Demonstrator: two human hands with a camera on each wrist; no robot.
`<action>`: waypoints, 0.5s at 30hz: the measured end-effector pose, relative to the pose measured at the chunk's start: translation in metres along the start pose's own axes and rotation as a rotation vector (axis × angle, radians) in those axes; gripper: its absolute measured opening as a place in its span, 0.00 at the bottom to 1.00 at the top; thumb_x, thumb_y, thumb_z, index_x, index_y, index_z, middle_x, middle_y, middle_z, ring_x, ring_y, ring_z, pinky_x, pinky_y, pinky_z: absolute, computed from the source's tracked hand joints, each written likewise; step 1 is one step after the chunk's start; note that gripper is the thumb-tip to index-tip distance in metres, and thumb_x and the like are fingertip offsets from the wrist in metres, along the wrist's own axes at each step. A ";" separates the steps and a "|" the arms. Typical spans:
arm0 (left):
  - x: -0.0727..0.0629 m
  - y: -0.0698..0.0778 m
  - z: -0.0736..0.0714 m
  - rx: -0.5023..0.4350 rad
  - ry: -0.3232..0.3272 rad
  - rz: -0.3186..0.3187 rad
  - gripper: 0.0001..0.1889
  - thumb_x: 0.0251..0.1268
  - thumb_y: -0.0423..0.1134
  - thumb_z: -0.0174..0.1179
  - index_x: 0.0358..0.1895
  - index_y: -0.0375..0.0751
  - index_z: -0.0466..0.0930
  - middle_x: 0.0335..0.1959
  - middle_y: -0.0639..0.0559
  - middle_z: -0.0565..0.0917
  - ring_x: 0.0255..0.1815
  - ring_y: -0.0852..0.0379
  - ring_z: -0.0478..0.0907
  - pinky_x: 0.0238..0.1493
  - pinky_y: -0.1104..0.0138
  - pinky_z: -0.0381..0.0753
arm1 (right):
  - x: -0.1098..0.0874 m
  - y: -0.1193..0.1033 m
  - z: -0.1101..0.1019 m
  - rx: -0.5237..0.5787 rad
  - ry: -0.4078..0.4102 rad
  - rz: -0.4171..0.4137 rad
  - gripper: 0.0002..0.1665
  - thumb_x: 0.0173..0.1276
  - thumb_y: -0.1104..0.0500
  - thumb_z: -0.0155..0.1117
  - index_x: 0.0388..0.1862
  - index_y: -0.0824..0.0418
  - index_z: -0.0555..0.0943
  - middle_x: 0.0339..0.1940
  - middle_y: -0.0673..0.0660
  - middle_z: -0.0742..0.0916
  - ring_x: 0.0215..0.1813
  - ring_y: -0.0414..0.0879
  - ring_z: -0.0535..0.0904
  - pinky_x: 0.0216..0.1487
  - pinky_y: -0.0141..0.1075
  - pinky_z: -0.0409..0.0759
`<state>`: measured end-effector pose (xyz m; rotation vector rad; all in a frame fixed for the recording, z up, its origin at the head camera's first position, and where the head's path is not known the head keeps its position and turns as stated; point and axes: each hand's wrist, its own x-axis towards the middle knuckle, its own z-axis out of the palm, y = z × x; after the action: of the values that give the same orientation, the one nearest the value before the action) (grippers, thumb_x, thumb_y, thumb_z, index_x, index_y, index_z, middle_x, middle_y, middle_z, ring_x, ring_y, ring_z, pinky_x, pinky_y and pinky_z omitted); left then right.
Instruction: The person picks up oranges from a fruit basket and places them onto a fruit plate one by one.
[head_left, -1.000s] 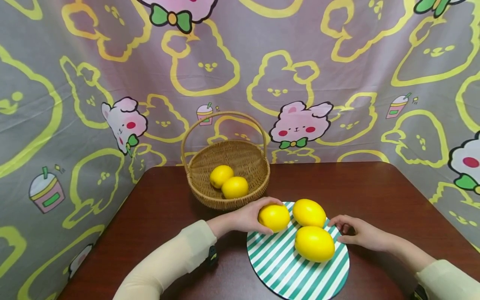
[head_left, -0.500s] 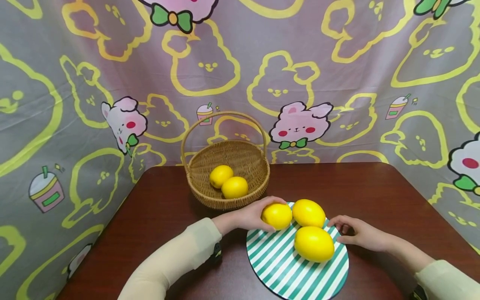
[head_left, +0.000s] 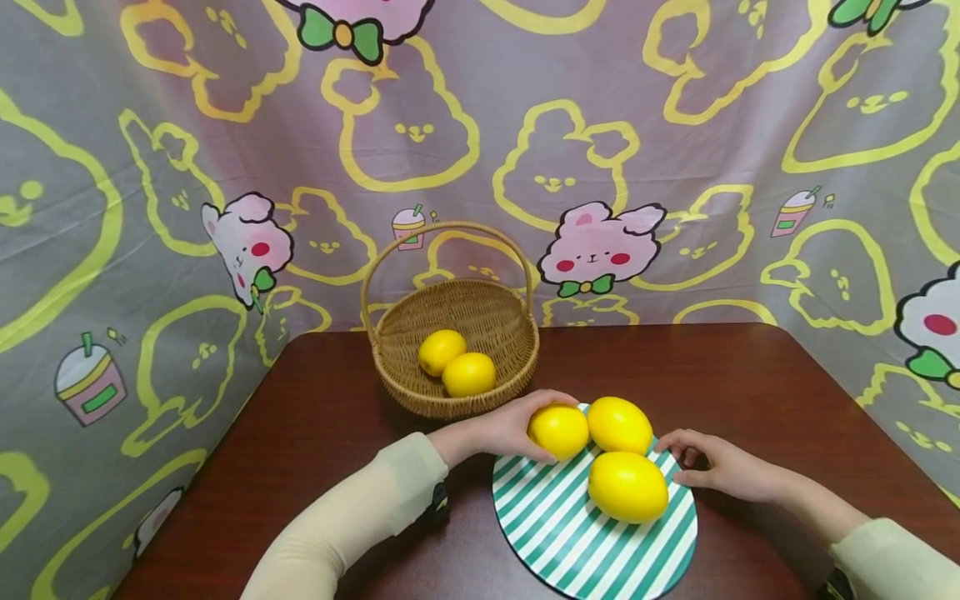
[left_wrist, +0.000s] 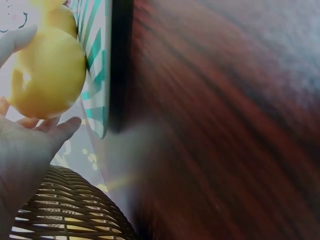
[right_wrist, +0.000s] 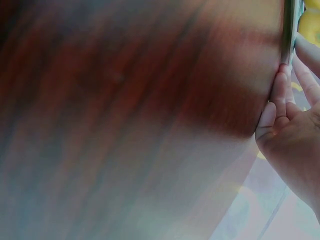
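A yellow lemon [head_left: 558,432] sits at the far left part of a round board [head_left: 555,533] with green and white stripes. My left hand [head_left: 517,427] grips it, thumb on the near side and fingers round the far side; the left wrist view shows this lemon [left_wrist: 50,75] against the striped surface. Two more lemons lie on the board: one far [head_left: 619,425], close beside the held one, and one nearer [head_left: 627,487]. At the board's right edge my right hand [head_left: 723,468] rests on the table, fingers loosely bent, fingertips at the rim, holding nothing.
Behind the left hand stands a wicker basket [head_left: 480,312] with a tall handle and two lemons [head_left: 469,375] inside. The dark wooden table [head_left: 697,367] reaches back to a patterned cloth [head_left: 465,108] hanging behind and at both sides.
My left hand has shifted slightly right with its lemon, bringing it close beside the far lemon. The right hand has stayed at the board's edge.
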<state>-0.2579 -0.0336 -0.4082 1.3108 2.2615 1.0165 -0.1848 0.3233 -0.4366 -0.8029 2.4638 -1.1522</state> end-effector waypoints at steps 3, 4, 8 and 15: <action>0.000 0.003 -0.001 0.008 0.000 -0.008 0.42 0.54 0.40 0.73 0.72 0.54 0.60 0.67 0.54 0.66 0.61 0.61 0.67 0.59 0.65 0.67 | 0.000 0.000 0.000 -0.002 0.003 0.000 0.21 0.69 0.59 0.64 0.59 0.62 0.73 0.39 0.56 0.76 0.38 0.44 0.72 0.37 0.33 0.74; 0.000 0.004 -0.001 0.007 -0.001 -0.013 0.42 0.54 0.40 0.73 0.72 0.55 0.60 0.67 0.54 0.66 0.61 0.61 0.66 0.60 0.65 0.67 | 0.000 0.000 0.000 0.001 0.004 -0.001 0.21 0.69 0.59 0.64 0.59 0.62 0.73 0.39 0.56 0.76 0.38 0.44 0.72 0.37 0.33 0.74; 0.000 0.006 -0.002 0.009 -0.009 -0.016 0.42 0.54 0.41 0.73 0.72 0.55 0.60 0.68 0.54 0.65 0.63 0.61 0.65 0.62 0.65 0.65 | 0.001 -0.001 0.001 0.010 0.005 0.000 0.21 0.69 0.60 0.63 0.59 0.63 0.73 0.40 0.55 0.76 0.38 0.43 0.72 0.37 0.33 0.74; -0.002 0.010 -0.004 0.005 -0.017 -0.016 0.41 0.55 0.41 0.73 0.72 0.53 0.61 0.68 0.55 0.66 0.64 0.62 0.65 0.63 0.65 0.65 | 0.001 -0.002 0.002 0.015 0.006 0.000 0.21 0.69 0.62 0.63 0.59 0.64 0.72 0.40 0.55 0.76 0.38 0.43 0.71 0.36 0.32 0.73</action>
<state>-0.2528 -0.0339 -0.3989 1.2970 2.2595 0.9910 -0.1841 0.3205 -0.4366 -0.7964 2.4566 -1.1735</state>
